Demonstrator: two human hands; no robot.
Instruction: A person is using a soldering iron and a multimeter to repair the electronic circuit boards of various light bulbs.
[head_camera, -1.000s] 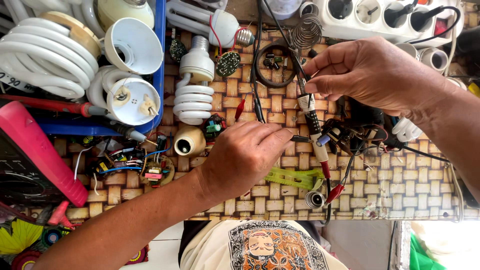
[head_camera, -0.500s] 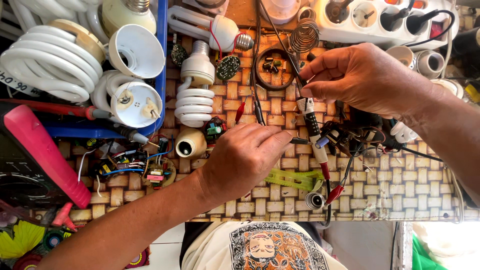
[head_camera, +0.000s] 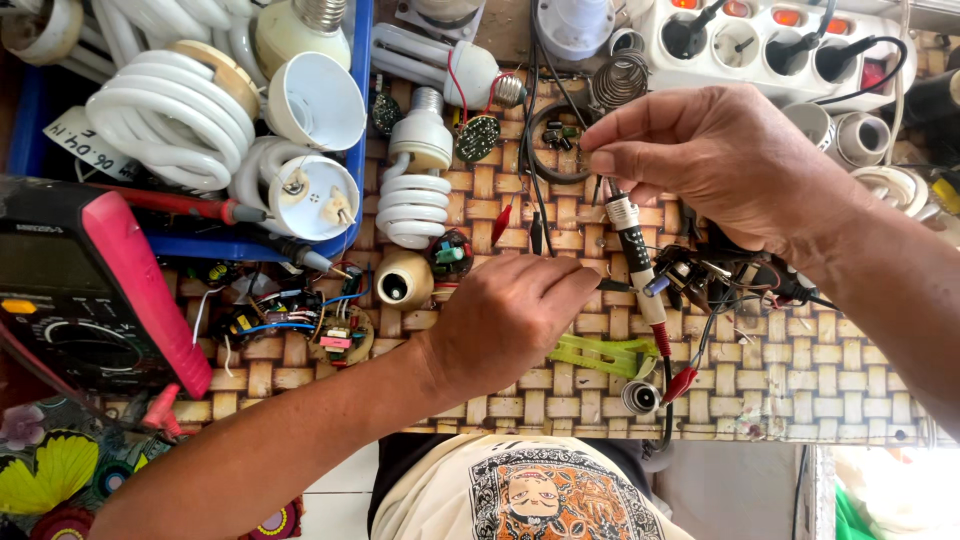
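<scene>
Right hand (head_camera: 720, 165) at upper right of the frame pinching the top of a white soldering iron (head_camera: 635, 265) hanging tip-down, left hand (head_camera: 505, 320) at centre closed, fingertips at a small dark part beside the iron, woven surface (head_camera: 800, 390) beneath, spiral bulb (head_camera: 415, 190) and multimeter (head_camera: 75, 290) to the left.

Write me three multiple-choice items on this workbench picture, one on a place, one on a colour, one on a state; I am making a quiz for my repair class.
1. Where does the multimeter lie?
A. far left
B. far right
C. beside the power strip

2. What colour is the tray holding the spiral bulbs?
A. green
B. blue
C. yellow

3. How does the right hand hold the thin wire?
A. in a fist
B. flat under the palm
C. pinched between fingertips

Answers: 1 A, it sits at the picture's left edge. 2 B, its rim shows blue. 3 C, thumb and finger close on it above the soldering iron.
</scene>
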